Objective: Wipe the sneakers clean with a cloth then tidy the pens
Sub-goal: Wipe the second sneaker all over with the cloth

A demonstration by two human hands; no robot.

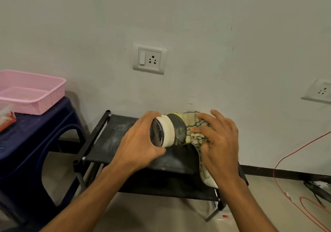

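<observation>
Between the two hands, in the head view, sits the sneaker, turned on its side above the top shelf of a black shoe rack; whether it rests on the shelf or is held just clear of it I cannot tell. The left hand grips the sole end, fingers over the top and thumb curled beneath the white rim, so the dark tread faces left. That hold probably serves to brace the shoe and offer its grey upper to the other hand. The right hand lies spread, fingers splayed and fairly straight, and presses the cloth flat against the upper; it does not bunch the fabric. A loose tail of the pale, dark-lined cloth hangs below that palm toward the rack's front edge and, to my mind, could drag through the dust smeared on the shelf left of the left hand. Well to the left of the left hand stands a blue stool carrying a pink basket, with a red-and-white packet at the frame edge whose contents are too cut off to read. I can make out no pens anywhere, so the tidying looks not yet begun. Beyond the hands a wall socket is set in the wall, and right of the right hand a red cable loops over the floor, clear of the wiping.
</observation>
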